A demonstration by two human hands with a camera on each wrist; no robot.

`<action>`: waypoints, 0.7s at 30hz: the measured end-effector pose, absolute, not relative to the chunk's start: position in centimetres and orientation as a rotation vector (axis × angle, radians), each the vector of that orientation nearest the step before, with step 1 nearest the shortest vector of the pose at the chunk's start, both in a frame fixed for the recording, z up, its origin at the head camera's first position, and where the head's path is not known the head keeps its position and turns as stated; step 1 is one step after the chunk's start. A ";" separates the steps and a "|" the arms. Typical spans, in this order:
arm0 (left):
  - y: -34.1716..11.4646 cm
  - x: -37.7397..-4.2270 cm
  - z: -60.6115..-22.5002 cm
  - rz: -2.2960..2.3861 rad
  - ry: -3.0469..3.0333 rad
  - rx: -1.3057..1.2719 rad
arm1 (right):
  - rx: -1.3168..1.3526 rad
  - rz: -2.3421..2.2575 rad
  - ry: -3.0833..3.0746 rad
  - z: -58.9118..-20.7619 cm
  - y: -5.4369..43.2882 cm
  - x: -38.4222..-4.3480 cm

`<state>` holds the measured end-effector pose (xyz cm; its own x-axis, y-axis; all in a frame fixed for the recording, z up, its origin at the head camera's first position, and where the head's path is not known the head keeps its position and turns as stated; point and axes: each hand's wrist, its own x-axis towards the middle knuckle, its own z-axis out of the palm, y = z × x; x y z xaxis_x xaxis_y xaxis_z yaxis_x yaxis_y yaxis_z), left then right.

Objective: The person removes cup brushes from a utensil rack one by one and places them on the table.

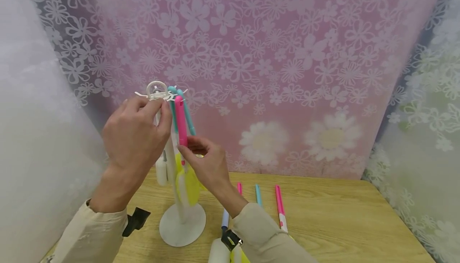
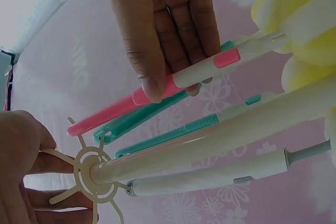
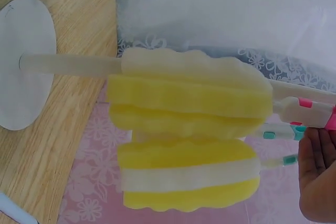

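A white stand point(image 1: 182, 231) with a round base and a ring of hooks on top stands on the table. My left hand point(image 1: 138, 131) grips the hook ring, fingers behind it in the left wrist view. My right hand point(image 1: 208, 163) pinches the pink handle point(image 1: 181, 121) of a sponge brush between thumb and fingers. The handle's end is at a hook, and its yellow-and-white sponge head point(image 3: 189, 95) points down beside the pole. Two teal-handled sponge brushes point(image 2: 142, 116) hang close behind it. A white-handled brush point(image 2: 210, 174) hangs on the pole's other side.
More brushes lie on the wooden table point(image 1: 330, 215) at the front: a pink handle point(image 1: 280, 201), a teal handle point(image 1: 258, 194) and a lavender handle point(image 1: 225, 218), partly behind my right forearm. A flowered pink backdrop point(image 1: 223, 55) rises behind the table.
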<state>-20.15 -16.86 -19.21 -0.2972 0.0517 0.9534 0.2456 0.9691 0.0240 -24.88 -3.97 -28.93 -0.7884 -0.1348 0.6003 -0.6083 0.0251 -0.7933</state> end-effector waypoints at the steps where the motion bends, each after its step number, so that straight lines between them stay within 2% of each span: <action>1: -16.8 -20.2 -19.2 -0.190 -1.875 -0.216 | 0.757 1.827 -1.950 -28.9 -3.8 -24.8; 13: -16.7 -20.3 -19.2 -0.190 -1.890 -0.214 | 0.788 1.940 -1.876 -28.1 -1.8 -23.6; 21: -16.8 -20.3 -19.2 -0.214 -1.868 -0.207 | 0.808 1.878 -1.818 -27.3 1.6 -23.3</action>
